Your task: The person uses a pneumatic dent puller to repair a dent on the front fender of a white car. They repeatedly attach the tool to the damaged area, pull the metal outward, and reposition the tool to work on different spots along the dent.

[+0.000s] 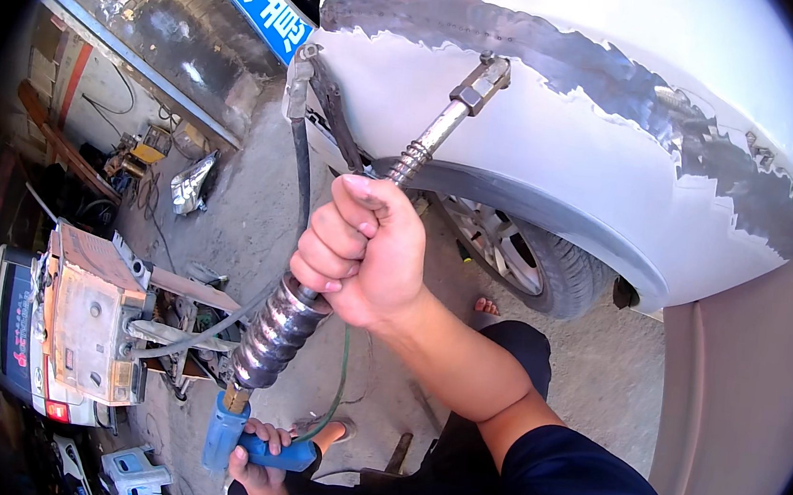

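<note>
A slide-hammer dent puller (278,336) slants up from lower left toward the white car's body panel (548,157). My right hand (368,250) is closed round its metal shaft, just above the ribbed sliding weight. Below, my left hand (257,458) grips the blue pistol-shaped handle (226,432). The puller's hex-nut tip (482,84) lies at the lower edge of a ragged strip of bare metal (530,46); whether it touches the panel, I cannot tell. A spring sits on the shaft between my right hand and the tip.
Under the wheel arch is a tyre (556,272). A clamp (303,76) with a dark cable hangs at the panel's left end. On the left stand a worn boxy machine (93,323) and another vehicle (14,354). A thin green hose (337,385) runs near the handle.
</note>
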The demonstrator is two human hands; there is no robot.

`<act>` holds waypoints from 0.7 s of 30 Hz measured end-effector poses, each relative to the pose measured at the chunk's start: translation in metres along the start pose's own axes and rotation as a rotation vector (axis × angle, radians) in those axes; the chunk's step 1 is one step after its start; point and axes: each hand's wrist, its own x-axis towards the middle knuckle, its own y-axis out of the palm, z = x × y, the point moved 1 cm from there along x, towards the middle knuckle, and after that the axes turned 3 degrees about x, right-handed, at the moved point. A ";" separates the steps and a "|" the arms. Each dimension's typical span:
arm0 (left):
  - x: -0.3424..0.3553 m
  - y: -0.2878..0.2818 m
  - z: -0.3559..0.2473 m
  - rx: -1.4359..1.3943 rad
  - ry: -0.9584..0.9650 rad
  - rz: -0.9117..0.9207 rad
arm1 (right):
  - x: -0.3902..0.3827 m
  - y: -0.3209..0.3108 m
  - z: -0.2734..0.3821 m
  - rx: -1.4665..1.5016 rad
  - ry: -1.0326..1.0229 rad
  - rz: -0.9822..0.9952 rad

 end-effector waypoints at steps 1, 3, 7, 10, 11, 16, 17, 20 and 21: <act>0.003 0.003 0.001 -0.004 -0.003 0.006 | 0.001 0.000 0.004 0.006 -0.010 0.036; 0.006 0.011 0.004 -0.012 -0.011 0.019 | 0.000 0.002 0.012 -0.013 -0.019 0.034; 0.009 0.018 0.007 -0.002 -0.018 0.023 | 0.001 0.004 0.022 -0.013 -0.021 0.026; 0.007 0.017 0.009 0.017 -0.018 0.028 | 0.002 0.004 0.025 -0.010 0.002 0.013; 0.006 0.016 0.009 0.017 -0.018 0.028 | 0.002 0.004 0.024 -0.010 0.013 0.003; 0.004 0.017 0.010 -0.001 -0.007 0.013 | 0.003 0.005 0.024 -0.005 0.020 -0.035; 0.004 0.018 0.010 0.000 -0.007 0.009 | 0.003 0.004 0.023 -0.003 0.015 -0.033; 0.004 0.018 0.009 0.007 -0.008 0.002 | 0.003 0.004 0.023 -0.005 0.008 -0.023; 0.004 0.017 0.010 0.012 -0.009 0.002 | 0.003 0.004 0.023 -0.006 0.006 -0.018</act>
